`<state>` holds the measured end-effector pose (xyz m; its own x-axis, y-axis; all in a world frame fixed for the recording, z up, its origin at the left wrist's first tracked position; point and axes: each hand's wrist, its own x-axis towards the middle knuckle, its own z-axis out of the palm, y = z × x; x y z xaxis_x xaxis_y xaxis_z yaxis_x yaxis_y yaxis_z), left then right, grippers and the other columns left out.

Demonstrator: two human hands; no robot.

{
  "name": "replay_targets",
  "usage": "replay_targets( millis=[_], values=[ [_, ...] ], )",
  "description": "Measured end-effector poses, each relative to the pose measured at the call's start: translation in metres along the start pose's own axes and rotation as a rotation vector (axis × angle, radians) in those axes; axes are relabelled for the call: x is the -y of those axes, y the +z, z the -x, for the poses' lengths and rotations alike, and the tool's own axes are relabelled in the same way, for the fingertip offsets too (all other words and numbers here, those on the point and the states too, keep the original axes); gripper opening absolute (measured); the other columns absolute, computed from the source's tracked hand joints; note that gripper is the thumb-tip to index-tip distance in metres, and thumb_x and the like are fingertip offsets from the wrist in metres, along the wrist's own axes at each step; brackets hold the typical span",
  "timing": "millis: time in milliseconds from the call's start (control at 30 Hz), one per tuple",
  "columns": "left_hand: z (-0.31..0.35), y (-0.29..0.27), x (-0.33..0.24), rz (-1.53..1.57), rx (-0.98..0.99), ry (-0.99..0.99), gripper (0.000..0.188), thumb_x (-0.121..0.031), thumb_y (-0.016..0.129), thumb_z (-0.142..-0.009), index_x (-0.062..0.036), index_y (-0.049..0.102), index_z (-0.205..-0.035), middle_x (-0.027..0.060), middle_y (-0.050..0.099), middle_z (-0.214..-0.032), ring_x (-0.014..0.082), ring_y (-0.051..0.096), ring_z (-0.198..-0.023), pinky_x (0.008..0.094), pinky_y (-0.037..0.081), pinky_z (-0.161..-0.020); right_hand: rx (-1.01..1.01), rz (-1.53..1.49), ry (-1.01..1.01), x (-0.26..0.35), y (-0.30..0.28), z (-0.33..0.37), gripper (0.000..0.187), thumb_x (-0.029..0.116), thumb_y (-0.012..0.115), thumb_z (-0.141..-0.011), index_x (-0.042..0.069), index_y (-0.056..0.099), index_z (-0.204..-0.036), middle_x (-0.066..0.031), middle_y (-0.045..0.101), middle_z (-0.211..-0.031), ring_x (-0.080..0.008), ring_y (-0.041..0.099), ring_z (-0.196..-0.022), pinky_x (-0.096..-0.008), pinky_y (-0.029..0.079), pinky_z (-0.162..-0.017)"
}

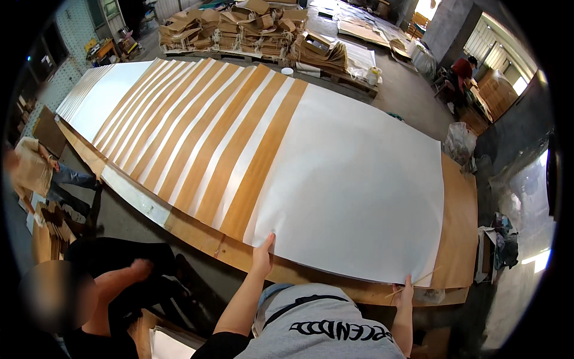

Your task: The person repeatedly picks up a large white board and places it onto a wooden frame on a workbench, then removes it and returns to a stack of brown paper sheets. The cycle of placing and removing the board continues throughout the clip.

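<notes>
A large white sheet (359,185) lies over the near right part of a long table, with a brown sheet (459,221) showing beyond its right edge. My left hand (262,256) grips its near edge, thumb on top and fingers hidden below. At the near right corner, my right hand (403,291) is closed on the edge, with a thin wooden stick (427,275) also between its fingers. Left of the sheet, brown and white strips (203,143) overlap in a staggered row along the table.
The table edge (221,251) runs close in front of me. Two people, one seated (119,287) and one standing (36,167), are at the left; another person (463,72) sits far right. Stacked brown paper pieces (233,33) lie behind the table. A plastic bag (460,140) stands by its right end.
</notes>
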<state>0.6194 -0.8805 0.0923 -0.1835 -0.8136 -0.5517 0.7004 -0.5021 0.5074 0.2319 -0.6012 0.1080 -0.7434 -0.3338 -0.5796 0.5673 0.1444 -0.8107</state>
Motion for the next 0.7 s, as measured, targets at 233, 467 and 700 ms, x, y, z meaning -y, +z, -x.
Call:
replay_targets(
  millis=[233,467,700],
  values=[
    [-0.005,-0.006,0.000,0.051,0.004,-0.031,0.031,-0.008,0.055,-0.080,0.0003,0.046,-0.109,0.0065,0.052,-0.107,0.0158,0.049,-0.099,0.0284,0.037,-0.088,-0.028,0.031,0.018,0.007,0.019,0.010,0.039,0.041,0.057,-0.079,0.010,0.050,-0.102,-0.0017,0.049,-0.092,-0.0131,0.046,-0.078,-0.0260,0.042,-0.065],
    [-0.001,0.001,-0.007,0.082,-0.020,-0.051,0.033,-0.009,0.056,-0.079,-0.0011,0.045,-0.110,0.0064,0.051,-0.108,0.0164,0.049,-0.100,0.0295,0.038,-0.087,0.043,0.111,-0.019,0.002,0.010,-0.001,0.036,0.038,0.056,-0.080,0.010,0.048,-0.100,-0.0010,0.050,-0.083,-0.0125,0.047,-0.074,-0.0268,0.042,-0.063],
    [0.007,-0.012,-0.032,-0.269,-0.127,0.186,0.029,-0.019,0.053,-0.082,0.0011,0.047,-0.102,0.0046,0.054,-0.092,0.0146,0.052,-0.081,0.0261,0.041,-0.073,-0.044,0.065,-0.059,-0.004,0.010,0.000,0.039,0.038,0.057,-0.080,0.008,0.048,-0.104,-0.0009,0.049,-0.096,-0.0123,0.046,-0.080,-0.0257,0.038,-0.067]
  ],
)
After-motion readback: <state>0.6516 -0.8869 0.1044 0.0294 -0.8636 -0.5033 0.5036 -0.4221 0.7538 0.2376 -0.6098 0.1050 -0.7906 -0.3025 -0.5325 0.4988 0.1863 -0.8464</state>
